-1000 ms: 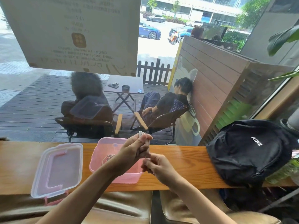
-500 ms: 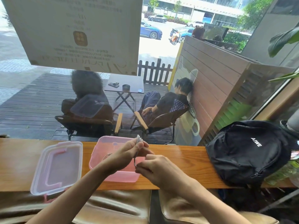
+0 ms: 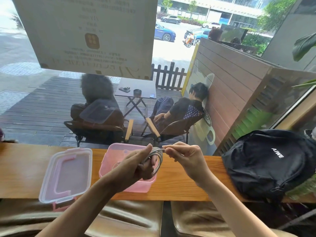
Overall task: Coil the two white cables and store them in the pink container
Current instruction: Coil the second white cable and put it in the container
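several loops of cable (image 3: pixel 156 159) sit in the closed left hand (image 3: pixel 142 165), just above the pink box (image 3: pixel 119 168) on the desk (image 3: pixel 184 185). the right hand (image 3: pixel 184 159) pinches the loose end; if it slips, i think the coil springs open.

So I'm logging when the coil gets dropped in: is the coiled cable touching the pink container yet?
Cannot tell. In the head view the coiled cable, gripped by the left hand and pinched by the right hand, overlaps the pink container, which hides any gap.
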